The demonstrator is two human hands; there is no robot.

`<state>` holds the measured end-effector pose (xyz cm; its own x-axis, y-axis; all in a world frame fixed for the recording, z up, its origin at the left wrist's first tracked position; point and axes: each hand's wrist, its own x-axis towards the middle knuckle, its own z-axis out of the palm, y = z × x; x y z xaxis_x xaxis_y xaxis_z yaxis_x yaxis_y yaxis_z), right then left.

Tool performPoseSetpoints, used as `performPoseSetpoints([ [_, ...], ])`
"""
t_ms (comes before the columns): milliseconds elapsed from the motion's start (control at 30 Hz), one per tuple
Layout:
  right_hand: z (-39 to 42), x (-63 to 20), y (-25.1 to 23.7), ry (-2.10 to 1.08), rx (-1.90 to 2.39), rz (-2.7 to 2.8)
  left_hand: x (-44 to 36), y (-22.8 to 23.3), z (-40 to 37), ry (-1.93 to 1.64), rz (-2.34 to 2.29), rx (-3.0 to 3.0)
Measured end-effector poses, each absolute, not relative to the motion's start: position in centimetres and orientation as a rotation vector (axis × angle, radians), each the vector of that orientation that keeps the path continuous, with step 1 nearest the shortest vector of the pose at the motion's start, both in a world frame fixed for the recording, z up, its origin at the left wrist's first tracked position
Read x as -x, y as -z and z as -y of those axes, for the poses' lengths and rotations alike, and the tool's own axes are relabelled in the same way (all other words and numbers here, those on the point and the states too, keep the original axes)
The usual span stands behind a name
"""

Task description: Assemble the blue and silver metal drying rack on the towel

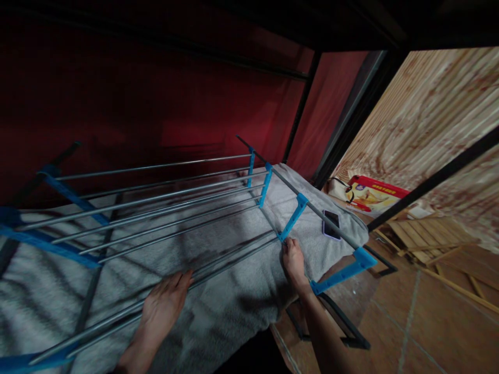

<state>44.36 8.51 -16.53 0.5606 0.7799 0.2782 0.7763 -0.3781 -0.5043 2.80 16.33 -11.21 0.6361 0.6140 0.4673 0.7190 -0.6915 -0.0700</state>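
A metal rack (163, 197) with grey rods and blue plastic brackets lies across a grey blanket. My left hand (167, 298) rests over a pair of long rods (218, 266) at the front, its fingers wrapped around them. Further right, my right hand (293, 257) has its fingers closed at the rod ends, right by the lower end of a blue bracket (292, 218). What exactly its fingertips pinch is partly hidden. Another blue bracket (345, 272) hangs off the dark side tube, to the right of my right wrist.
A phone (331, 224) lies on the blanket (234, 322) beyond the side tube. Black frame posts (351, 124) stand at the right, with a red panel (187, 104) behind. On the tiled floor are a wooden folding item (431, 239) and a red-and-yellow box (376, 196).
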Motion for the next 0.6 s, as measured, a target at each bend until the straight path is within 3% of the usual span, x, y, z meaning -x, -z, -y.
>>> performPoseSetpoints([
  [400, -8.7, -44.5, 16.3, 0.004, 2.192, 1.238, -2.5, 12.0, -16.4, 0.622, 1.203, 2.702],
  [600, -8.5, -44.1, 16.0, 0.031, 2.221, 1.227, -4.0, 9.5, -17.7, 0.874, 1.417, 2.763],
])
